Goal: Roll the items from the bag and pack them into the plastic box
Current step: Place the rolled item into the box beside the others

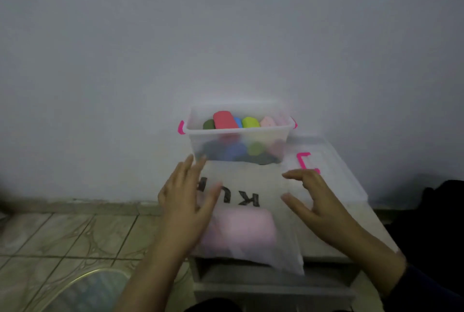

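Note:
A clear plastic box (238, 131) with pink latches stands at the back of a small white table (351, 223). It holds several rolled items, among them red (224, 119), green (250, 122), blue and pale pink ones. In front of it lies a translucent white bag (251, 186) with black letters, and a pink item (244, 227) shows through it. My left hand (187, 202) rests flat on the bag's left side with fingers spread. My right hand (315, 197) hovers over the bag's right edge, fingers apart and curled, holding nothing.
The box's clear lid (326, 161) with a pink latch lies on the table to the right of the box. A plain wall stands right behind. Tiled floor (62, 236) lies to the left, with a round clear object (93, 289) at lower left. Dark fabric (442, 211) sits at the right.

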